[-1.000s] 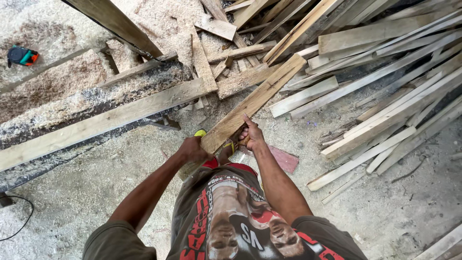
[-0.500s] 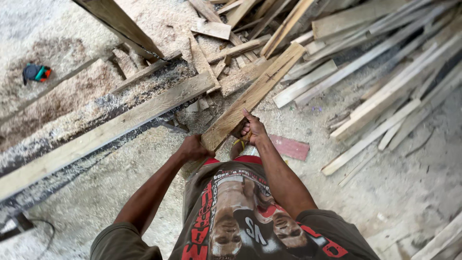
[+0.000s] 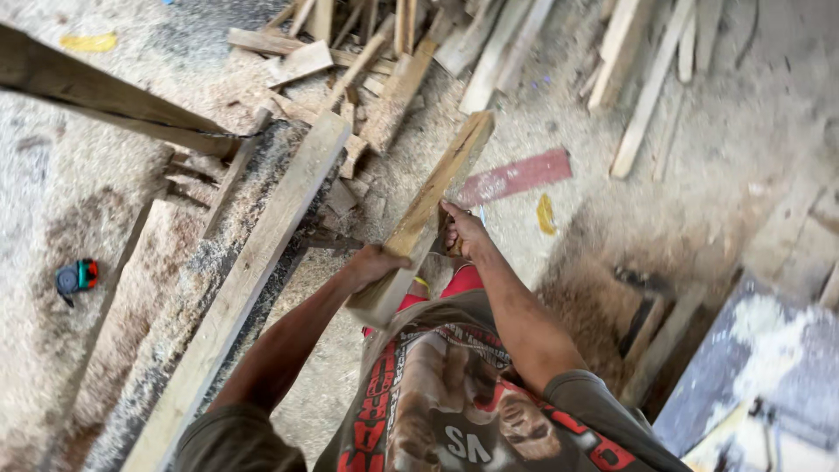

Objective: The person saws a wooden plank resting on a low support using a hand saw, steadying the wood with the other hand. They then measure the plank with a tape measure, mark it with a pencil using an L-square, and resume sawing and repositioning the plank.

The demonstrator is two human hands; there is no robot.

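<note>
Fingers of left hand (image 3: 377,262) and right hand (image 3: 463,229) — both wrapped on plank (image 3: 437,197) | long beam (image 3: 262,262) beside

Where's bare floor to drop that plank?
Bare floor lies right of the red board, around the yellow scrap, and far left near the tape measure. Crowded: the offcut pile up top and beside the long beam.

A long plank (image 3: 253,271) lies diagonally across the sawdust-covered floor (image 3: 743,157) at centre left. A pile of wood offcuts (image 3: 393,44) fills the upper centre. A flat red board (image 3: 516,177) lies right of centre. A small teal-and-red tool (image 3: 76,277) sits at far left.
</note>
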